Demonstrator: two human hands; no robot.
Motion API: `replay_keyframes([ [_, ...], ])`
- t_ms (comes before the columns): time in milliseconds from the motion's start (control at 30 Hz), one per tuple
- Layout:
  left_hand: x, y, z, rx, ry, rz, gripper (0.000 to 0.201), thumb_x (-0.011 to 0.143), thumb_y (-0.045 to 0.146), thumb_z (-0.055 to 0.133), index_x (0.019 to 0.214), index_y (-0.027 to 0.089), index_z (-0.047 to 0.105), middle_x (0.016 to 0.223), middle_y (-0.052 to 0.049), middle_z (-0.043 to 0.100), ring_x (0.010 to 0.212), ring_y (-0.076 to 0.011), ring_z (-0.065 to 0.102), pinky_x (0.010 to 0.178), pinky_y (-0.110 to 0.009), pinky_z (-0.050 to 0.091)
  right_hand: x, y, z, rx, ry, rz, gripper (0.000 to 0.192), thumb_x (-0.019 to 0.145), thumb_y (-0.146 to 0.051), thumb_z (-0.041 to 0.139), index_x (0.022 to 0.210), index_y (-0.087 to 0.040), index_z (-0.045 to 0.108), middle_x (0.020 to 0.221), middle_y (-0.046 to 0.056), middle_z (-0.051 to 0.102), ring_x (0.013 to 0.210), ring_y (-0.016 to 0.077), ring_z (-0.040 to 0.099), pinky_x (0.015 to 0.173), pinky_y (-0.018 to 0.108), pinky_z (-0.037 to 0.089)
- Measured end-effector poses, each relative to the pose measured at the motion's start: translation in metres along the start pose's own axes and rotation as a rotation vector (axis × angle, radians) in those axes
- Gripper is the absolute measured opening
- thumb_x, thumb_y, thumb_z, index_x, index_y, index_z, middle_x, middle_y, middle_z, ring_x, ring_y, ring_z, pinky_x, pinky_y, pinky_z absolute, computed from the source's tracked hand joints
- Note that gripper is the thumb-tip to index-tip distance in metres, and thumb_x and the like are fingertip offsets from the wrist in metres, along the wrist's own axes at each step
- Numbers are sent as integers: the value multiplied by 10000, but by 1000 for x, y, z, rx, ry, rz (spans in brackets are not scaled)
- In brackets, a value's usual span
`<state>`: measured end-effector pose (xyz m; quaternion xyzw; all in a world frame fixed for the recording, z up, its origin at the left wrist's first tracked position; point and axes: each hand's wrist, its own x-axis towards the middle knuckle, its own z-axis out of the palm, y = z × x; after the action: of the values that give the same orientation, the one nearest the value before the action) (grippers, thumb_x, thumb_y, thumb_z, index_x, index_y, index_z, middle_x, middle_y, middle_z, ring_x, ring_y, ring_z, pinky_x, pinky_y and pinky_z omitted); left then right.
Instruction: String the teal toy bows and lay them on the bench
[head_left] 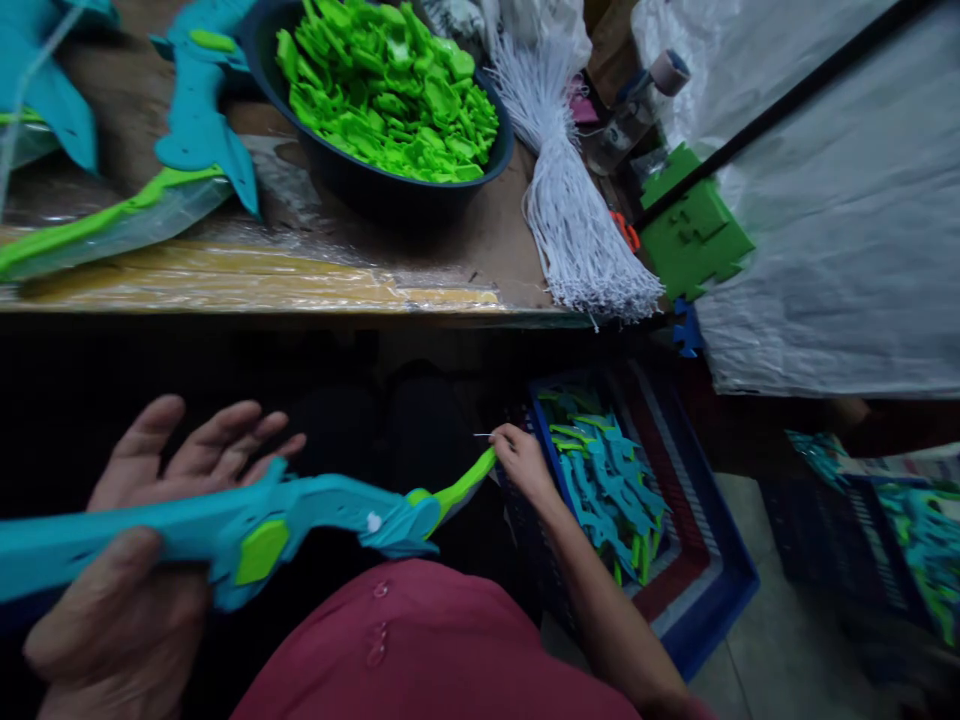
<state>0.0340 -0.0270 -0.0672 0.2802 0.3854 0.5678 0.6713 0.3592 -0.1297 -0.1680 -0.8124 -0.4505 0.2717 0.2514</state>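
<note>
A teal plastic toy bow (330, 508) with a curved lime-green limb (461, 485) stretches across my lap. Its teal end lies over the palm of my left hand (124, 600), the thumb clamped across it and the other fingers loosely extended. At the far tip of the green limb, my right hand (523, 462) has its fingertips pinched together. A thin white string (481, 435) sticks out to the left from that pinch. Exactly how the string meets the tip is hidden by the fingers.
Above my lap runs a workbench (450, 298) bearing a dark bowl (330, 150) of lime-green parts, a bundle of white strings (562, 210) and more teal bows (199, 110). Beside my right arm, a blue crate (724, 610) holds several teal-and-green pieces. Another crate (840, 550) stands farther right.
</note>
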Motion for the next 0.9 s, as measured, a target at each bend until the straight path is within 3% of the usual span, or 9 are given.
replay_keyframes([
  [100,5,-4,-12,70,-32,94,836,656,660,833,1399,375,576,1455,-49,587,1401,-418,443,1153,-711,369,-2,10,-23,9,22,9,371,787,-484,462,745,-181,672,668,45,668,620,194,615,577,279,473],
  [233,0,-9,-43,-18,-206,1,1033,549,593,930,1462,343,518,1398,-104,620,1273,-410,581,1067,-646,487,-1,30,-60,11,19,15,368,697,-558,564,692,-211,686,605,78,653,538,238,597,508,350,459],
  [333,-7,-6,-76,-113,-259,-62,1038,521,738,862,1417,301,571,1332,-124,673,1254,-430,604,1031,-628,512,-1,56,-87,-34,29,38,330,648,-598,633,652,-276,706,622,134,679,514,275,620,472,404,465],
  [400,-10,1,-96,-161,-248,-112,999,578,789,796,1406,273,584,1328,-142,682,1279,-438,590,1012,-602,529,-5,76,-106,-71,23,60,320,616,-631,666,597,-314,706,608,166,681,431,278,588,414,425,431],
  [500,-9,12,-113,-101,-186,-236,814,715,617,818,1374,188,608,1251,-183,713,1190,-420,656,961,-553,562,-20,99,-132,-168,30,42,273,612,-602,679,562,-335,702,578,164,675,414,312,606,381,432,410],
  [600,-1,10,-111,-17,22,-295,460,809,421,809,1129,105,710,943,-125,757,889,-283,745,860,-429,602,-37,108,-149,-288,40,-28,201,696,-557,633,632,-382,708,603,87,698,484,332,659,392,421,433],
  [733,8,-4,-84,-33,298,-203,513,845,636,690,813,123,685,662,-28,634,600,-150,636,646,-291,571,-42,85,-143,-328,67,-245,254,836,-562,583,714,-364,683,734,97,704,602,322,682,490,456,481],
  [800,7,-9,-67,3,326,-123,600,813,748,632,712,157,628,579,1,556,518,-131,563,569,-272,528,-36,52,-126,-298,79,-352,284,899,-548,557,752,-336,675,803,118,686,702,322,687,618,479,509],
  [900,-1,-7,-45,59,244,-22,654,756,820,616,639,179,576,538,15,496,489,-131,522,557,-282,500,-26,-25,-85,-159,4,-426,205,966,-428,568,849,-321,699,843,95,678,773,265,674,691,426,513],
])
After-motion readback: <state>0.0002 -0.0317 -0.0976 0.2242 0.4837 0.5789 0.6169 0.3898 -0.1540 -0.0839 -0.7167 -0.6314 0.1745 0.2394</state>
